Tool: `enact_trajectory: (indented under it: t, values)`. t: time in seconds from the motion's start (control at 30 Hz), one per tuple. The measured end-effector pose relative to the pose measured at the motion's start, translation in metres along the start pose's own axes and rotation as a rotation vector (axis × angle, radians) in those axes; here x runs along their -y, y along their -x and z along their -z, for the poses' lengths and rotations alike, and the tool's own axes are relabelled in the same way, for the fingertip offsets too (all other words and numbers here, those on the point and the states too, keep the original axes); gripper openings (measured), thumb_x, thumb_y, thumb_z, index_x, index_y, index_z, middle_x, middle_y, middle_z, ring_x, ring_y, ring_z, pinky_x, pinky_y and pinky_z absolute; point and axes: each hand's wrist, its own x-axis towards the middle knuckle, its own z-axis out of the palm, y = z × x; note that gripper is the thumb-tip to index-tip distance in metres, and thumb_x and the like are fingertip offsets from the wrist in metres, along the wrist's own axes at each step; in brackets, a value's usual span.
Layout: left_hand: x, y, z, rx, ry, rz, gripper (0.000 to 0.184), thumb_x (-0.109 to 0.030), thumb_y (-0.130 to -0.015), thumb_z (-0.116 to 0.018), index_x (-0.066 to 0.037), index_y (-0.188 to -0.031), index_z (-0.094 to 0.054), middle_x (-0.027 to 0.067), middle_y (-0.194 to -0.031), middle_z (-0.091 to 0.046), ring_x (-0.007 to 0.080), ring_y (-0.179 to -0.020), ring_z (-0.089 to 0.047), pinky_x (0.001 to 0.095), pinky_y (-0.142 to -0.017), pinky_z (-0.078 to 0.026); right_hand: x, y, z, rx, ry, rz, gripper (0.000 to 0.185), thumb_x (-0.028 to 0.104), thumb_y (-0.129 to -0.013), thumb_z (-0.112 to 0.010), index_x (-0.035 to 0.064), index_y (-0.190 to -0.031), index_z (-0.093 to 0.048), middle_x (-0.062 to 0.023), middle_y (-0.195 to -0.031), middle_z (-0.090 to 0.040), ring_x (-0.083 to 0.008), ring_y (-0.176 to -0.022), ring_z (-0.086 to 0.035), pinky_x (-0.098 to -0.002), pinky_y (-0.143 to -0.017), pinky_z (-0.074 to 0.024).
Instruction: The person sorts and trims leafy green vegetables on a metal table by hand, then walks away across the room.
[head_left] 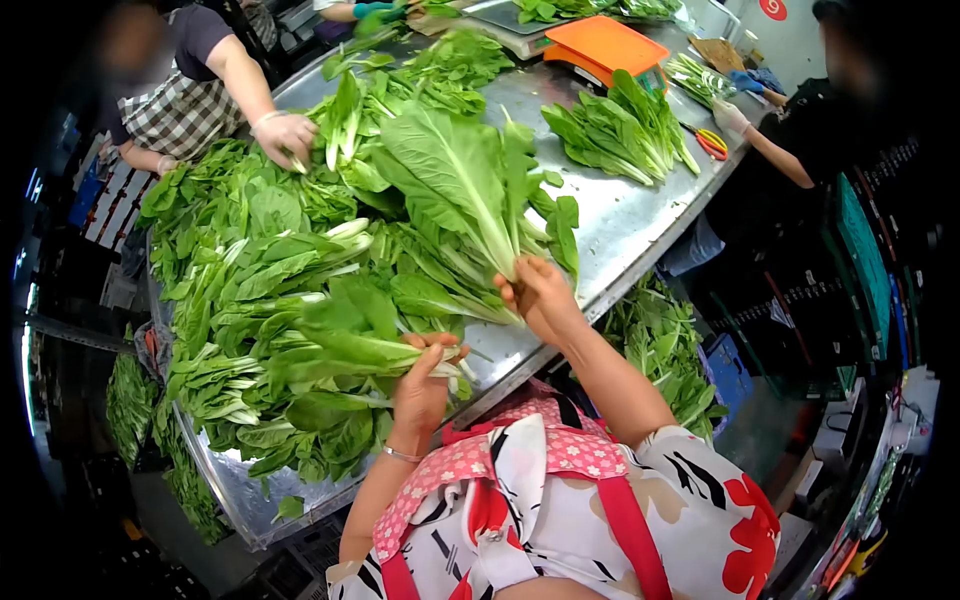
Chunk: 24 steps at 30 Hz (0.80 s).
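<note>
My right hand (540, 298) is closed around the pale stem end of a large leafy green (455, 180), its broad leaves pointing up and away over the metal table (610, 215). Nearer the front edge, my left hand (424, 385) grips the stems of other leafy greens (345, 335), whose leaves spread to the left. Both hands are above a wide pile of loose leafy greens (225, 275) that covers the left and middle of the table. Some stems under my left hand are hidden by leaves.
At the upper left, a co-worker's gloved hand (285, 138) touches the pile. Another gloved hand (730, 117) is at the right, near orange-handled scissors (711, 142). A separate heap of greens (622, 130) lies by an orange-topped scale (606, 48). More greens (660, 350) stand below the table edge.
</note>
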Motion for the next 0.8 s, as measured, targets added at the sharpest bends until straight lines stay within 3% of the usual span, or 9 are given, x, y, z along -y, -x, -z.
enact_trajectory:
  t: [0.13,0.2,0.27,0.33,0.4,0.5,0.53,0.6,0.8]
  values:
    - [0.004,-0.013,-0.015,-0.027,0.031,0.004,0.013,-0.005,-0.081,-0.055,-0.011,-0.088,-0.045,0.0093,-0.101,-0.055,0.0233,-0.094,-0.053,0.0408,-0.08,-0.043,-0.012,0.021,-0.012,0.221,0.061,-0.195,0.017,0.018,-0.089,-0.047,0.0034,-0.097,-0.049,-0.0092,-0.085,-0.06,-0.013,-0.067,-0.056,-0.0238,-0.057,-0.0426]
    - [0.001,-0.014,-0.014,0.201,0.097,0.117,0.019,-0.004,-0.079,-0.057,-0.006,-0.096,-0.048,0.0056,-0.093,-0.054,0.0199,-0.09,-0.053,0.0328,-0.075,-0.043,-0.022,0.026,-0.014,0.276,0.044,-0.273,0.018,0.02,-0.087,-0.05,0.0035,-0.094,-0.051,-0.008,-0.086,-0.06,-0.0125,-0.07,-0.056,-0.024,-0.06,-0.0424]
    - [0.01,-0.018,-0.004,-0.03,-0.186,0.0,0.024,-0.002,-0.078,-0.059,-0.005,-0.099,-0.049,0.0038,-0.092,-0.054,0.0159,-0.089,-0.053,0.0294,-0.075,-0.042,-0.032,0.027,-0.009,0.163,0.415,-0.163,0.02,0.022,-0.084,-0.056,0.0031,-0.09,-0.053,-0.0068,-0.087,-0.06,-0.0118,-0.074,-0.055,-0.0239,-0.063,-0.0414]
    - [0.015,-0.019,0.004,-0.063,-0.142,-0.016,0.03,-0.001,-0.077,-0.059,-0.006,-0.104,-0.048,0.0038,-0.097,-0.054,0.0159,-0.091,-0.053,0.03,-0.078,-0.041,-0.037,0.026,-0.007,0.135,0.466,-0.129,0.02,0.021,-0.079,-0.062,0.003,-0.086,-0.055,-0.0048,-0.084,-0.058,-0.0114,-0.075,-0.053,-0.0236,-0.064,-0.0397]
    - [0.016,-0.017,0.004,-0.087,-0.105,-0.026,0.035,0.0,-0.077,-0.059,-0.007,-0.11,-0.047,0.0038,-0.102,-0.054,0.0158,-0.092,-0.053,0.0306,-0.081,-0.041,-0.044,0.021,0.001,0.134,0.836,0.224,0.017,0.016,-0.076,-0.063,0.0038,-0.084,-0.055,-0.0052,-0.078,-0.054,-0.0137,-0.072,-0.052,-0.0248,-0.063,-0.0396]
    - [0.016,-0.013,0.0,-0.182,-0.077,-0.047,0.037,0.002,-0.076,-0.059,-0.007,-0.11,-0.047,0.003,-0.102,-0.053,0.0159,-0.093,-0.053,0.0295,-0.083,-0.041,-0.036,0.034,-0.014,0.093,1.072,0.351,0.016,0.011,-0.075,-0.065,0.0033,-0.08,-0.053,-0.0032,-0.077,-0.052,-0.0125,-0.069,-0.05,-0.0262,-0.06,-0.0408]
    - [0.017,-0.013,0.003,-0.207,-0.102,-0.084,0.034,0.002,-0.076,-0.059,-0.007,-0.107,-0.047,0.0026,-0.102,-0.053,0.0153,-0.093,-0.052,0.029,-0.083,-0.041,-0.04,0.032,-0.014,0.1,1.071,0.348,0.016,0.011,-0.075,-0.065,0.0033,-0.08,-0.053,-0.0032,-0.077,-0.052,-0.0125,-0.069,-0.05,-0.0262,-0.06,-0.0408]
    - [0.018,-0.01,0.008,-0.239,-0.124,-0.128,0.032,0.003,-0.076,-0.059,-0.007,-0.104,-0.048,0.0023,-0.102,-0.052,0.0148,-0.093,-0.052,0.0285,-0.083,-0.041,-0.048,0.026,-0.016,0.228,1.084,0.707,0.016,0.012,-0.075,-0.065,0.0026,-0.079,-0.052,-0.0061,-0.079,-0.053,-0.0139,-0.069,-0.051,-0.0282,-0.059,-0.0412]
    - [0.008,0.004,0.009,-0.213,-0.772,-0.319,0.02,0.002,-0.077,-0.058,-0.009,-0.09,-0.046,0.0031,-0.101,-0.053,0.0147,-0.096,-0.05,0.0285,-0.083,-0.04,-0.043,0.031,-0.043,0.102,1.041,0.151,0.024,0.015,-0.076,-0.064,0.0016,-0.091,-0.05,-0.0045,-0.08,-0.055,-0.0103,-0.072,-0.051,-0.0236,-0.065,-0.0426]
